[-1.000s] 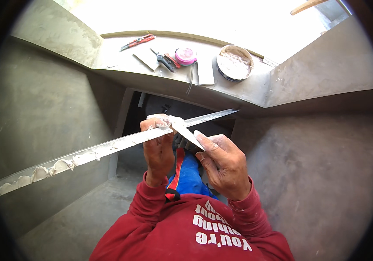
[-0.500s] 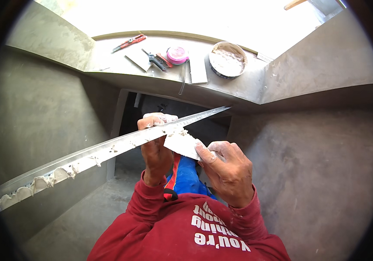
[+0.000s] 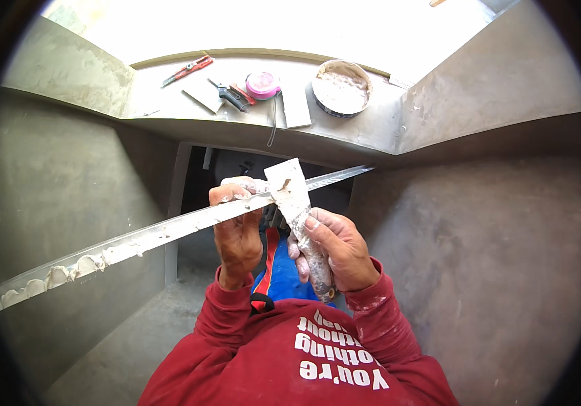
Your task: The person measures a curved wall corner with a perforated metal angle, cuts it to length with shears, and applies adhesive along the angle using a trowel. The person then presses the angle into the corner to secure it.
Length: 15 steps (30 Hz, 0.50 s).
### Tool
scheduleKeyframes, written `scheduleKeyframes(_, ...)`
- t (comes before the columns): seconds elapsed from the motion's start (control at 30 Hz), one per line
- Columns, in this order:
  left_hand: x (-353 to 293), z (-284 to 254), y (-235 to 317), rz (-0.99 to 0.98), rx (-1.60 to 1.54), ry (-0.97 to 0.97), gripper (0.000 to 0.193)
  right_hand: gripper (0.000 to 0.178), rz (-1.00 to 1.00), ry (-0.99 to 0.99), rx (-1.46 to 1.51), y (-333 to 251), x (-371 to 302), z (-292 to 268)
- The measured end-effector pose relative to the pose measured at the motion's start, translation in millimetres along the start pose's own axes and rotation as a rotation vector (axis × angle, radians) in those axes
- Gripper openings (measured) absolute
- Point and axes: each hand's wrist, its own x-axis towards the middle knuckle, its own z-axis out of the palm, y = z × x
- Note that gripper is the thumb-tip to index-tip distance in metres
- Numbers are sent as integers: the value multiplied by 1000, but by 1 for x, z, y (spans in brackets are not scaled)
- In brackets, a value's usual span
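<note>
My left hand [image 3: 235,230], its fingers smeared white, is closed around a long, thin metal corner bead [image 3: 177,230]. The strip slants across the view, its near end low at the left and its bare end up at the right. Lumps of white joint compound [image 3: 86,265] cling along its left stretch. In my right hand [image 3: 345,249] is a putty knife [image 3: 289,193], held by its caked handle. Its blade is coated with compound and points up, crossing over the strip just right of my left fingers; whether it touches the strip I cannot tell.
On the ledge ahead lie a red utility knife [image 3: 188,70], a dark-handled cutting tool [image 3: 233,99], a pink tape measure [image 3: 261,85] and a pale flat piece [image 3: 296,108]. A round tub [image 3: 342,89] of compound stands to their right. Grey plastered walls [image 3: 493,223] flank me.
My right hand has turned the putty knife from lying beneath the strip to upright across it, showing its handle. The strip stays in my left hand. The view has shifted slightly.
</note>
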Motion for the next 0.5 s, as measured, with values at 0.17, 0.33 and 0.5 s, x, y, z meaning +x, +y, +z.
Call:
scheduleKeyframes(0.17,-3,5,2,1,1,16,24,26,116,-30,57,6,-3,-4)
scheduleKeyframes(0.33,-4,15,1,-10,-90,76,24,28,109,5,9,14,-17,-5)
scheduleKeyframes(0.5,2,10,-4,18,-43,91,22,26,149,36,-63,17,-34,-6)
